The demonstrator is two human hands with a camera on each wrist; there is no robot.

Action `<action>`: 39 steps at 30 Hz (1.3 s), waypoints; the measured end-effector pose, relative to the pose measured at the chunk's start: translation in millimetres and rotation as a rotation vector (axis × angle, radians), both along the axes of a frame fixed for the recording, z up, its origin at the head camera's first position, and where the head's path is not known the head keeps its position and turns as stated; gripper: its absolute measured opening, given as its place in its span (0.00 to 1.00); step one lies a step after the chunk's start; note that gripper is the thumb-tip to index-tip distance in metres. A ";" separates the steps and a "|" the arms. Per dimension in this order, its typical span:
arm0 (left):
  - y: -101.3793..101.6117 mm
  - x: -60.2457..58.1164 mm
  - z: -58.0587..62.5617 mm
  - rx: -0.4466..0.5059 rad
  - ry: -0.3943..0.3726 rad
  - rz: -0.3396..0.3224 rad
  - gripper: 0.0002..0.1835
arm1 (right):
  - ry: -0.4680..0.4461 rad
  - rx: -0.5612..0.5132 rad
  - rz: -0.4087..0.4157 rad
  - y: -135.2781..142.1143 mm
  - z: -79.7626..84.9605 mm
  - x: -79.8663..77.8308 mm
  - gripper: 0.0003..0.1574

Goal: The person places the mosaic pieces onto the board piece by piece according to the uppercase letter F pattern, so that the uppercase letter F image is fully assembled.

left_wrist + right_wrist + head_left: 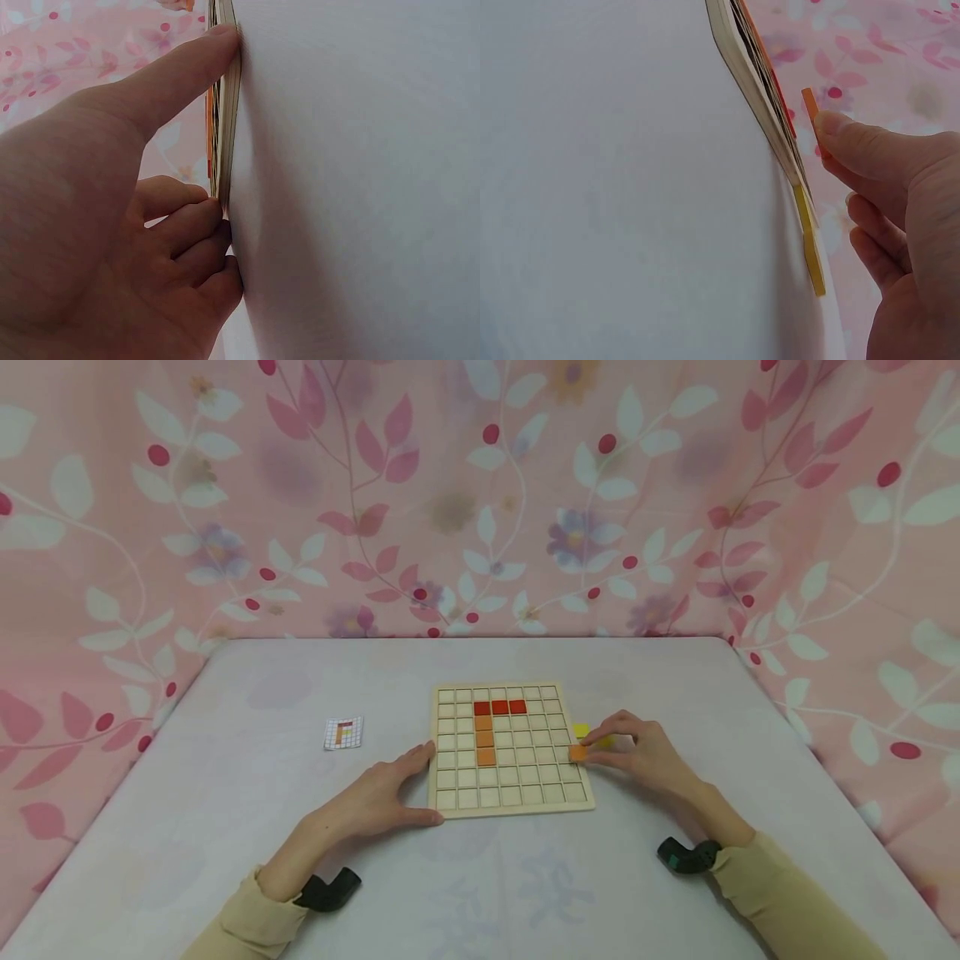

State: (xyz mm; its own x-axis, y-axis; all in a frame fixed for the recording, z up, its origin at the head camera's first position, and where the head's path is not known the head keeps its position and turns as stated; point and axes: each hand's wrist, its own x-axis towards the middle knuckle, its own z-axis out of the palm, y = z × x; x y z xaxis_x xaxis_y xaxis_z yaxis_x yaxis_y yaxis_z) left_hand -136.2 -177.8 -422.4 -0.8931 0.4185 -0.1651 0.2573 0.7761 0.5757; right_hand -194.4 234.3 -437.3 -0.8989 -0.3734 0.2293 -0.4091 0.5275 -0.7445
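Observation:
A square wooden grid board point(510, 814) lies on the table. On it, red tiles point(499, 707) form a short row, and orange tiles point(483, 738) run down from the row's left end. My left hand point(378, 793) rests against the board's left side, fingertips at the edge and thumb point(187, 71) by the near corner. With thumb and index finger, my right hand point(648, 756) pinches a loose orange tile point(810, 109), held just above the board's right edge. Yellow tiles point(581, 730) lie beside that edge, partly hidden behind the right hand.
A small printed pattern card point(343, 733) lies on the white table point(247, 827), left of the board. Pink floral cloth point(450, 510) hangs behind and at both sides. Each wrist wears a black camera mount point(330, 890).

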 end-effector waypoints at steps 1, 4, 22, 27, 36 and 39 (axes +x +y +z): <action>-0.2 0.1 -0.3 0.002 0.003 -0.004 0.56 | -0.004 0.000 0.005 -4.1 -0.1 -0.5 0.13; -0.7 0.1 -1.3 0.005 0.005 -0.006 0.57 | -0.011 -0.001 0.015 -16.1 -1.3 -1.4 0.13; -1.4 -1.4 -3.3 0.007 0.012 -0.004 0.56 | -0.028 -0.108 0.146 -88.0 4.1 4.2 0.14; -1.1 -1.7 -3.2 0.006 0.015 -0.005 0.56 | -0.043 -0.095 0.138 -97.0 -5.9 -1.3 0.14; -0.9 -1.8 -3.3 0.004 0.010 -0.005 0.56 | 0.005 -0.069 0.186 -106.3 -9.4 -3.8 0.13; -0.6 -1.7 -2.4 0.004 0.003 0.002 0.56 | 0.002 -0.052 0.191 -110.3 -9.1 -3.9 0.13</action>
State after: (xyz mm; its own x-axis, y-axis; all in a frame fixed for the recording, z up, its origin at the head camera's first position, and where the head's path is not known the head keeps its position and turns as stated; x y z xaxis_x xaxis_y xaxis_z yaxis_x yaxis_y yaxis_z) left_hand -137.9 -178.4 -424.7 -0.8943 0.4176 -0.1606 0.2578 0.7743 0.5779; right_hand -198.3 124.0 -446.4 -0.8121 -0.5250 0.2546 -0.4999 0.4012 -0.7675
